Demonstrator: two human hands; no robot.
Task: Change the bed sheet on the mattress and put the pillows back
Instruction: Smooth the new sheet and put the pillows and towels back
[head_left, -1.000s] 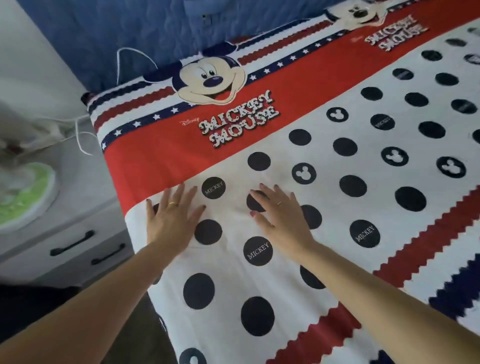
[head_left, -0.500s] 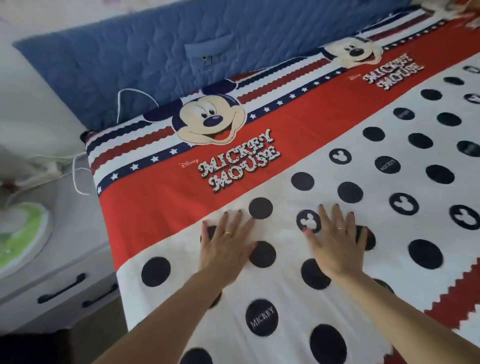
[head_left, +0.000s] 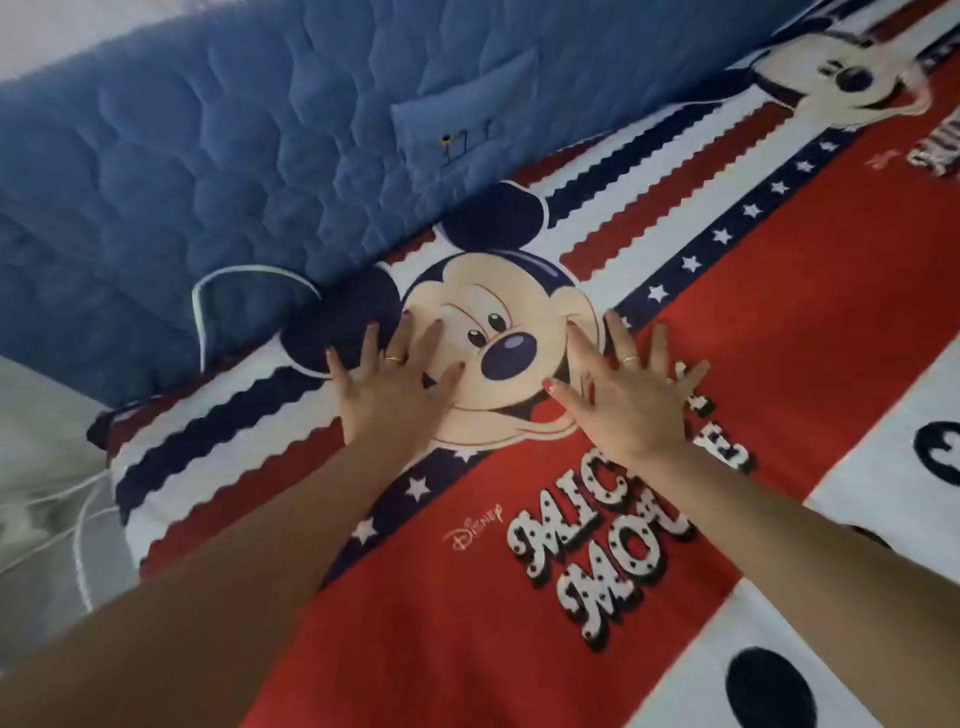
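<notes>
With fingers splayed flat mid-frame, left hand (head_left: 387, 395) and right hand (head_left: 626, 405) pressing the red-white-navy cartoon-print cotton bed sheet (head_left: 467, 597), quilted blue headboard (head_left: 218, 171) edge just beyond the fingertips, upper left.

Bed sheet (head_left: 519, 649) fills centre and lower right of frame; quilted headboard (head_left: 234, 182) across upper left, touching sheet's far edge; pocket (head_left: 462, 122) on headboard, upper centre; cord (head_left: 200, 312) loops on headboard at left, just above sheet corner; more cords (head_left: 78, 525) at left edge, beside sheet; left hand (head_left: 395, 400) flat on sheet, centre; right hand (head_left: 623, 405) flat on sheet, just right of it, apart; both forearms enter from bottom edge.
</notes>
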